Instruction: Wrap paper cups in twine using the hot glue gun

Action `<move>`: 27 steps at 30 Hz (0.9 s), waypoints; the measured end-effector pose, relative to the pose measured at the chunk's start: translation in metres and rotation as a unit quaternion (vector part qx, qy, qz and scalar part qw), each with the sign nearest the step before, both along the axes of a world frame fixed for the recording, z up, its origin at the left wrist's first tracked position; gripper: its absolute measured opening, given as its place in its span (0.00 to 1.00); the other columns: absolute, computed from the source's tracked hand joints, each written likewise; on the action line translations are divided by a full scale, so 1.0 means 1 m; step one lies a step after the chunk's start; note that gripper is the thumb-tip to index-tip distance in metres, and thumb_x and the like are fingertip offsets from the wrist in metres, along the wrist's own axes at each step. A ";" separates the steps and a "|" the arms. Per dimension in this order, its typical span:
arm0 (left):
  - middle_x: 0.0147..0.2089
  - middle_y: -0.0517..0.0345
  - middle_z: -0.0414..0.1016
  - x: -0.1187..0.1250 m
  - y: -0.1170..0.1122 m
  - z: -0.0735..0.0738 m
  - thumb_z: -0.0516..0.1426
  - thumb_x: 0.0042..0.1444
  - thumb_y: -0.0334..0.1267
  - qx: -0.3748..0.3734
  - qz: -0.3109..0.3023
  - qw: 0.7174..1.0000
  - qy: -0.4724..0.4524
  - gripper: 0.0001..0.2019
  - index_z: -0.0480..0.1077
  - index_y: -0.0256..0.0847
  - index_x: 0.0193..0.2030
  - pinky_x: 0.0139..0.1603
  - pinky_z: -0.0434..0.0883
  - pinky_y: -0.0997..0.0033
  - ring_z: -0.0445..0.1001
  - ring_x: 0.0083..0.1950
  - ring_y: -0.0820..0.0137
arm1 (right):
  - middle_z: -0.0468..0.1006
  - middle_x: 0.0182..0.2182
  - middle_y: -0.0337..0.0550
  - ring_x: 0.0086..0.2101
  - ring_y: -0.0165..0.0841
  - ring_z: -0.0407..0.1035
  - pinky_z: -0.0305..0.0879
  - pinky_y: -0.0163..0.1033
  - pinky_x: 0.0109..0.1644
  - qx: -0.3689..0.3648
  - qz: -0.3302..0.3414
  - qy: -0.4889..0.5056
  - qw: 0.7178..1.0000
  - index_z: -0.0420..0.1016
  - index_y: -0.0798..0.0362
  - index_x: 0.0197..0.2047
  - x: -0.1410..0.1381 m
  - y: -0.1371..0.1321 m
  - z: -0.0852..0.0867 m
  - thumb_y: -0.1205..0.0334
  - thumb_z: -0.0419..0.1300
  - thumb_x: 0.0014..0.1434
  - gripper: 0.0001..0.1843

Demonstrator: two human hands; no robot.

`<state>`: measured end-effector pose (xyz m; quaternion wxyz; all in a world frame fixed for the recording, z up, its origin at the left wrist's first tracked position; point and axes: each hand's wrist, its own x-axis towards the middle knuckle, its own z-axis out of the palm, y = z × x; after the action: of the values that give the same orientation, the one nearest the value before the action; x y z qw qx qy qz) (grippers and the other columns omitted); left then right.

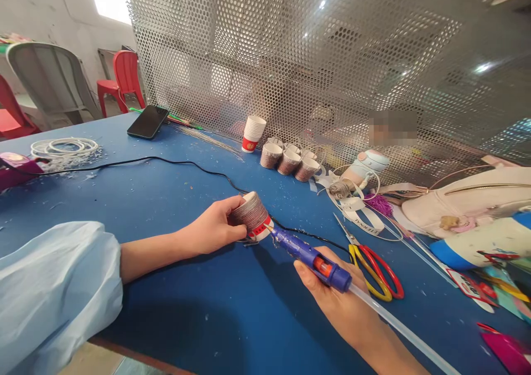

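Observation:
A paper cup [252, 214], tilted on its side, is wound with greyish-pink cord over most of its wall. A red and white band still shows at its right end. My left hand [219, 225] is closed round the cup. In my right hand [332, 292] is a blue hot glue gun [298, 248], its nozzle at the cup's red band; whether it touches I cannot tell. A long clear glue stick [402, 331] sticks out of the gun's back end. My right fingers are partly hidden behind the gun.
Several cord-wrapped cups [286, 159] and a stack of paper cups [253, 133] stand by the perforated metal screen [232, 48]. Scissors [369, 264] lie right of my right hand. A black cable [186, 160] crosses the blue table. A phone [148, 121] lies at the back left, a bag [468, 198] at the right.

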<state>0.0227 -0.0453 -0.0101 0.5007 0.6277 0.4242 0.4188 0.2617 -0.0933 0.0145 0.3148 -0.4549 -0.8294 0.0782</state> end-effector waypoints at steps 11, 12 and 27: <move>0.30 0.64 0.71 -0.001 0.000 0.001 0.54 0.43 0.29 0.010 -0.012 1.000 0.006 0.10 0.67 0.39 0.36 0.33 0.67 0.73 0.70 0.31 0.72 | 0.69 0.16 0.32 0.16 0.26 0.65 0.59 0.31 0.21 0.023 0.009 -0.019 1.000 0.66 0.50 0.31 -0.001 -0.001 0.001 0.54 0.56 0.63 0.11; 0.30 0.64 0.71 -0.001 0.000 0.002 0.55 0.43 0.29 0.009 -0.013 1.000 0.007 0.10 0.67 0.39 0.36 0.33 0.67 0.73 0.70 0.31 0.72 | 0.69 0.16 0.31 0.17 0.26 0.65 0.59 0.30 0.22 0.027 0.017 -0.023 0.999 0.66 0.50 0.31 -0.001 -0.002 0.001 0.55 0.56 0.63 0.11; 0.27 0.67 0.63 -0.001 -0.001 0.008 0.53 0.42 0.28 -0.003 -0.020 1.000 0.008 0.09 0.64 0.38 0.33 0.30 0.62 0.74 0.63 0.29 0.75 | 0.68 0.17 0.34 0.18 0.29 0.63 0.60 0.34 0.21 -0.091 -0.042 0.058 0.993 0.67 0.49 0.27 0.008 0.001 -0.004 0.47 0.55 0.61 0.17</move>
<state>0.0213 -0.0462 -0.0024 0.5076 0.6374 0.4170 0.4026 0.2694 -0.0927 0.0107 0.3229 -0.5105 -0.7793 0.1667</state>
